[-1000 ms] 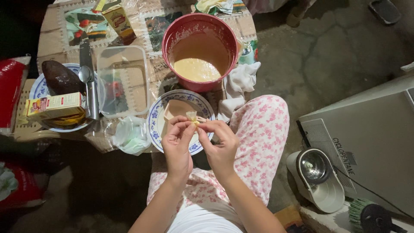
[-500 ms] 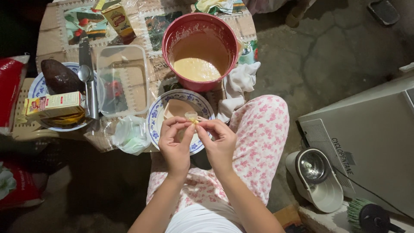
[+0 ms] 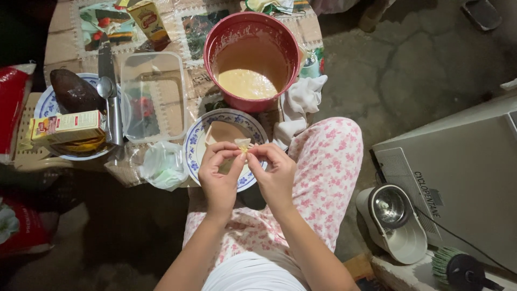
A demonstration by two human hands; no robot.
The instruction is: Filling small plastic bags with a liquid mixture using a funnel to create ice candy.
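Note:
My left hand (image 3: pixel 218 173) and my right hand (image 3: pixel 274 173) meet over a blue-rimmed white plate (image 3: pixel 195 141) at the table's near edge. Together their fingertips pinch a small pale folded dough piece (image 3: pixel 243 144). A stack of square tan wrappers (image 3: pixel 221 132) lies on the plate under the hands. Just beyond stands a red bucket (image 3: pixel 215 46) with pale yellow batter (image 3: pixel 247 83) in its bottom.
A clear plastic container (image 3: pixel 153 97) sits left of the plate. Further left, another plate (image 3: pixel 44 105) bears a dark avocado (image 3: pixel 72 91), a yellow box (image 3: pixel 65 125), a knife and a spoon (image 3: pixel 110 108). A white cloth (image 3: pixel 301 105) lies by my knee. A grey appliance (image 3: pixel 463 167) stands right.
My hands have stayed over the plate. The fingers have shifted slightly on the dough piece, pinching it a little closer together.

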